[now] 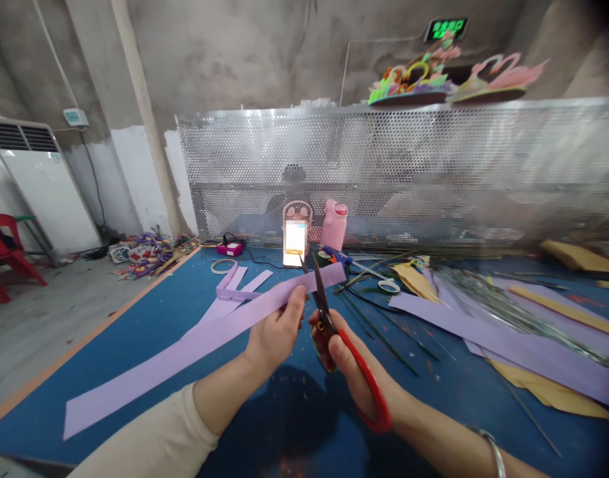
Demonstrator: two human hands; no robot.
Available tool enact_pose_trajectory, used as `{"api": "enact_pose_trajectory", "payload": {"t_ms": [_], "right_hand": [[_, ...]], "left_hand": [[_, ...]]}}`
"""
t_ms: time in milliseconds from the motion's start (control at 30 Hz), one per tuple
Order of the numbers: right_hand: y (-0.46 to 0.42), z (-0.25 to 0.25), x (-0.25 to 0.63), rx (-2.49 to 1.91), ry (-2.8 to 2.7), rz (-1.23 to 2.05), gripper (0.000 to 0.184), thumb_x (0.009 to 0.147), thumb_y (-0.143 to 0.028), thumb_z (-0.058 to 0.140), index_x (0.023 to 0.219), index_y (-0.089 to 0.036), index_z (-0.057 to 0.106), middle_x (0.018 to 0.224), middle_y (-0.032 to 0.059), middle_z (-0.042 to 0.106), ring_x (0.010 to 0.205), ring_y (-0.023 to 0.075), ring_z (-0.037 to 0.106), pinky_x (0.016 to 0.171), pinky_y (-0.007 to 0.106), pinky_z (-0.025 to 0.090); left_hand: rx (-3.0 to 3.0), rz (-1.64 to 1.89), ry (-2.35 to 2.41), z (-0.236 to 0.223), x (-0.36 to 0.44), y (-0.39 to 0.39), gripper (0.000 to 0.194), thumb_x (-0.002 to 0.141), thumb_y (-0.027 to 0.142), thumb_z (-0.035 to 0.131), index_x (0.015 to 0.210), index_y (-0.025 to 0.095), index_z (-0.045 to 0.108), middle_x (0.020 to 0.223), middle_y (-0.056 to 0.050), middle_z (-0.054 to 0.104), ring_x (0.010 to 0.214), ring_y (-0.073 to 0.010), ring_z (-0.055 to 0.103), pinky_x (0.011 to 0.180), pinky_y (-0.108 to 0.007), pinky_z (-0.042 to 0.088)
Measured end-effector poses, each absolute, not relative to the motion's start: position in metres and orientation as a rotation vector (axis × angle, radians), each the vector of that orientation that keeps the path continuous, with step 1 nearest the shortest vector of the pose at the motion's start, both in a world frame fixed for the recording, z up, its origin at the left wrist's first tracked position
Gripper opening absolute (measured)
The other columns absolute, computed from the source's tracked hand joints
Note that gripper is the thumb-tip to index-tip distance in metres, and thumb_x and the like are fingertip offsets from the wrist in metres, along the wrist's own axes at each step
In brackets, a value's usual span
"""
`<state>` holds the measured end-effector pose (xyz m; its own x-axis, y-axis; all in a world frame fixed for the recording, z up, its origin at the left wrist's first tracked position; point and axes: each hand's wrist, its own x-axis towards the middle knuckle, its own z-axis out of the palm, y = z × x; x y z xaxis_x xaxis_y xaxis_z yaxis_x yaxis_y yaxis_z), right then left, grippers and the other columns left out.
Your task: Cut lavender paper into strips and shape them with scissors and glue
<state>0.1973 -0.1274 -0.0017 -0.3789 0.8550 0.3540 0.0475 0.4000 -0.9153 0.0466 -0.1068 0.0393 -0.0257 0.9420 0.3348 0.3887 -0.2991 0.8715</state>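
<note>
My left hand (279, 325) pinches a long lilac paper strip (184, 355) near its right end, thumb on top. The strip slants down to the front left of the table. In my right hand (347, 348) is a pair of scissors (371, 392) with red handles. Their dark blades stand apart and point away from me, with the strip's right end between or beside them; which of these I cannot tell. Behind the strip lie narrower lilac pieces (229, 292), one of them folded.
A lit phone (295, 242) stands before a pink bottle (335, 224). A tape roll (224, 266) lies on the blue table (149, 312). To the right are lilac sheets (448, 322), yellow paper (543, 385) and thin green wires (398, 345). A perforated metal panel (234, 159) rises behind.
</note>
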Motion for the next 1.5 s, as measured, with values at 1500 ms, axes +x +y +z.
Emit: {"api": "enact_pose_trajectory", "payload": {"t_ms": [1500], "right_hand": [[-0.1282,-0.0005,0.1907,-0.836,-1.494,1.299,0.045,0.085,-0.063,0.048,0.100,-0.021,0.046,0.062,-0.0077,0.032,0.045,0.0071,0.024,0.038,0.021,0.020]], "left_hand": [[1.660,1.331,1.348,0.0339,0.0457,-0.1044,0.051,0.091,0.054,0.034,0.054,0.021,0.044,0.052,0.003,0.047,0.057,-0.0140,0.051,0.067,-0.028,0.040]]}}
